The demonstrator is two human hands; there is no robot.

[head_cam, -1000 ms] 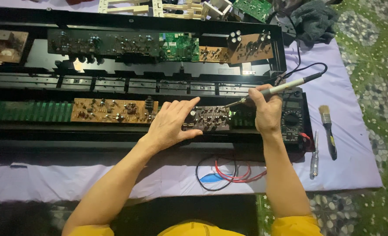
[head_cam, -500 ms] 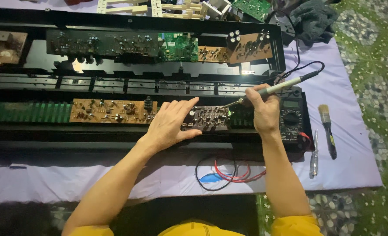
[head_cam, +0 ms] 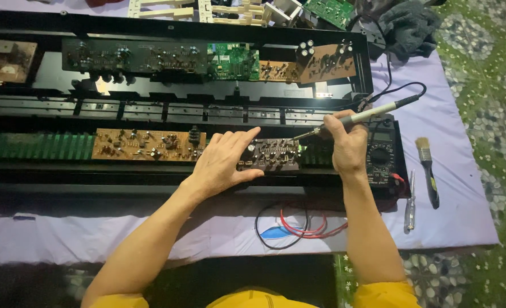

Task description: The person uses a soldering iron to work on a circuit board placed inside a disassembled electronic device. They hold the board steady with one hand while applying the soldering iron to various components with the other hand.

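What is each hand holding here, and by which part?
The right hand grips a soldering iron by its handle. The left hand holds nothing, pressing flat on a small circuit board.

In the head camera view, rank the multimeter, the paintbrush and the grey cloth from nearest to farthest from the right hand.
Measured from the right hand:
1. Multimeter: just to its right, beside the hand.
2. Paintbrush: farther right, lying on the purple sheet.
3. Grey cloth: farthest, up at the top right corner.

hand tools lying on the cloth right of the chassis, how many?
2: a brush at the far right, and a screwdriver just left of it, both untouched. More may be hidden behind the right hand, which holds the soldering iron.
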